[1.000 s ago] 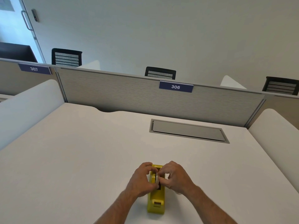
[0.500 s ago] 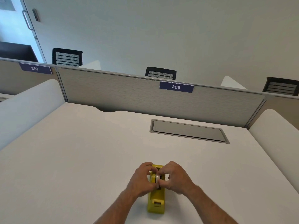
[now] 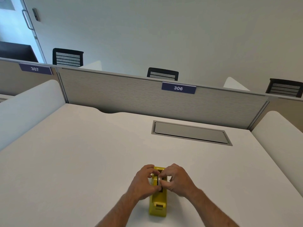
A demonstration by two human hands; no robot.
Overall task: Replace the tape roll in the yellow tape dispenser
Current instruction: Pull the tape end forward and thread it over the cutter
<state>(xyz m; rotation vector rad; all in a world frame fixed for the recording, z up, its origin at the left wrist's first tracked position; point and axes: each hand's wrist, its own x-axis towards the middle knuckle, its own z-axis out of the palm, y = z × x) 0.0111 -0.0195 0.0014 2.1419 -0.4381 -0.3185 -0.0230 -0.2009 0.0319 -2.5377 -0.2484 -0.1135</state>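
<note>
The yellow tape dispenser (image 3: pixel 158 202) stands on the white desk (image 3: pixel 82 161) near its front edge, cutter end toward me. My left hand (image 3: pixel 142 182) wraps its left side, fingers curled at the roll slot. My right hand (image 3: pixel 178 179) meets it from the right, with fingertips pinched on a pale tape roll (image 3: pixel 157 178) sitting in the slot. Only a sliver of the roll shows between my fingers; the rest is hidden by both hands.
A grey cable hatch (image 3: pixel 191 133) is set into the desk behind the dispenser. A grey partition (image 3: pixel 114 95) marked 306 closes the back, with white side dividers (image 3: pixel 24 104) left and right. Black chair backs (image 3: pixel 162 74) rise beyond it.
Both hands stay at the roll slot; the fingers have shifted slightly around the roll. The dispenser has not moved.
</note>
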